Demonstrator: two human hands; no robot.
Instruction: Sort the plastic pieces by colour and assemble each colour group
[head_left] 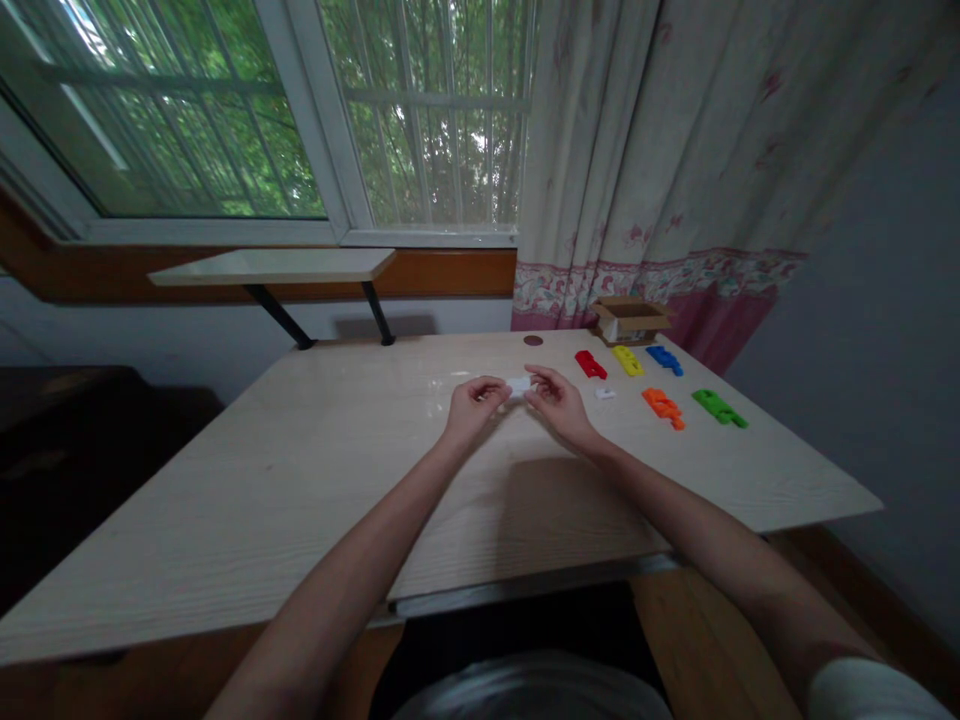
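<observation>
Clenched between left grip and right grip, a small white plastic piece, long axis running sideways from hand to hand, just above the desk, about equally near both grips.

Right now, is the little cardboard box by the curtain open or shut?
Open: the box has its flaps spread outward, showing the inside.

Barred window, floral curtain, grey wall, pale wood-grain table.
</observation>
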